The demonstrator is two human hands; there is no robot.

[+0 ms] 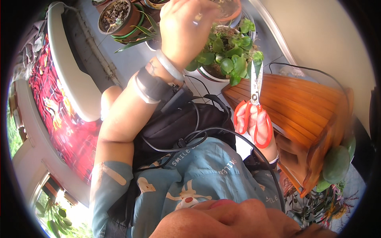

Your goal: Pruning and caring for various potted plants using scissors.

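Note:
My right hand (254, 121) grips a pair of scissors (255, 89) with red handles, fingers through the loops. Its metal blades point up, slightly apart, with the tips at the leaves on the right edge of a green leafy potted plant (234, 53). Stretched toward the top of the view, my left hand (186, 29) has its fingers curled over beside a terracotta pot (229, 11) and above the same plant. Whatever those fingers hold, if anything, is hidden behind the hand. A pale bangle and a dark wristband circle my left wrist.
A slatted orange-brown wooden stand (297, 99) is close to my right hand. Another soil-filled pot (117, 18) stands at the upper left. A black cable (238, 135) loops across my body. At left is a bed with red bedding (51, 99); a pale wall (333, 35) rises at right.

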